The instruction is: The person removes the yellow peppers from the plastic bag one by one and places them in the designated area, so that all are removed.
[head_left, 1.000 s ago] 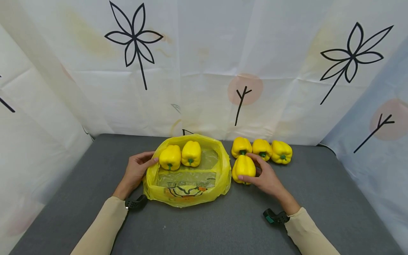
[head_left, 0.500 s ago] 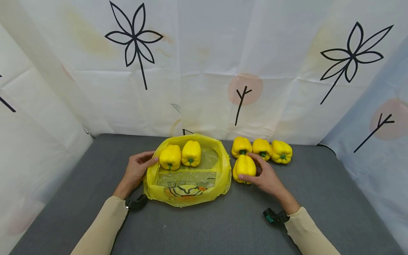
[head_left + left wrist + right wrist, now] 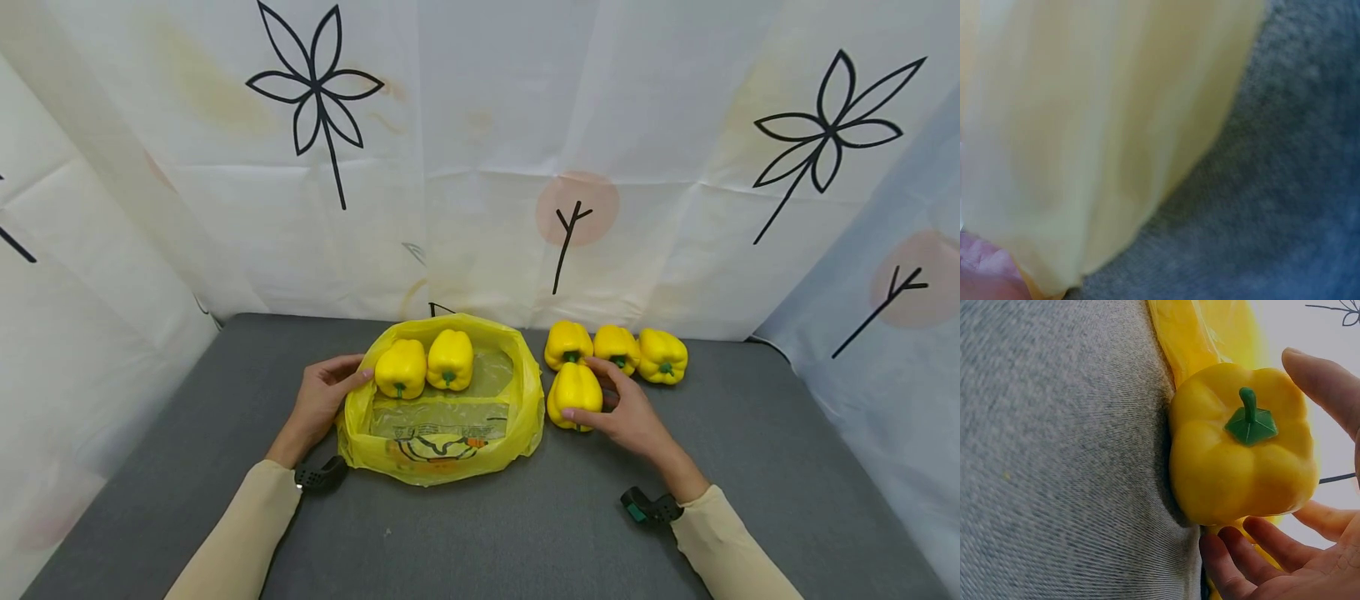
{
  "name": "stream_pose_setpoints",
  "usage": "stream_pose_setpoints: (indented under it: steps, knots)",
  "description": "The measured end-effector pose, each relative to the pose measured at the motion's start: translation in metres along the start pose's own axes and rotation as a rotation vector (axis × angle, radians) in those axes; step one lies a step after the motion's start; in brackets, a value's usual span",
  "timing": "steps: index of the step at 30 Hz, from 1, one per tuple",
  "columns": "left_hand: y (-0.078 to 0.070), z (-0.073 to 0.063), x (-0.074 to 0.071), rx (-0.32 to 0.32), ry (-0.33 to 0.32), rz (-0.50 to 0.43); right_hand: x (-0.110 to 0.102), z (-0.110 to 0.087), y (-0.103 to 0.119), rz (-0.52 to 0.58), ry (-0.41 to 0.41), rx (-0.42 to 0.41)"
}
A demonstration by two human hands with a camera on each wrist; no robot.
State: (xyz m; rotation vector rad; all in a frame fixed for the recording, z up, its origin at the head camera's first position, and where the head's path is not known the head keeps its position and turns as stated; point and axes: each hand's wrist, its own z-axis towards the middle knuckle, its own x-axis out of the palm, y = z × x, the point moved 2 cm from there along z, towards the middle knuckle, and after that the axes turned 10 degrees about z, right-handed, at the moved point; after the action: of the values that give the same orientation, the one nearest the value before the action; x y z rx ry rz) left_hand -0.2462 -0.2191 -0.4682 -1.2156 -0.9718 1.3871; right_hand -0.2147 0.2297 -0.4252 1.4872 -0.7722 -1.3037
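Note:
A yellow plastic bag (image 3: 457, 468) lies spread with its mouth facing up on the grey table. Two yellow bell peppers, one at the left (image 3: 400, 369) and one beside it (image 3: 450, 361), sit within it, stems toward me. My left hand (image 3: 321, 407) pinches the bag's left edge; its wrist view shows mostly blurred bag film (image 3: 1085, 125). Just right of the bag, my right hand (image 3: 632, 421) holds another yellow bell pepper (image 3: 573, 393), thumb on the near side and fingers round the far right. Its green stem (image 3: 1251, 425) shows in the right wrist view.
Behind the held pepper, three more yellow bell peppers stand in a row: left (image 3: 567, 343), middle (image 3: 617, 348) and right (image 3: 663, 357). A printed white cloth (image 3: 480, 167) hangs along the table's (image 3: 465, 542) back edge and both sides.
The held bell pepper has shifted very slightly to the right within my right hand. My left hand and the bag have stayed in place.

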Motion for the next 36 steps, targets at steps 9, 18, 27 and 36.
stream_pose_setpoints:
  steps: [9,18,27,36]
  knots:
    - [-0.001,-0.001,0.0,-0.005,0.0,0.0,-0.004,-0.001,0.004,0.0,-0.031,-0.019]
    - [-0.002,0.0,0.0,-0.012,-0.001,0.007,-0.01,-0.003,0.018,0.014,-0.057,-0.038]
    - [-0.002,-0.001,0.0,-0.011,-0.007,0.018,-0.013,-0.003,0.046,0.005,-0.084,-0.098]
    - [-0.003,0.0,0.0,-0.012,-0.003,0.005,-0.006,0.002,0.072,0.019,-0.085,-0.17]
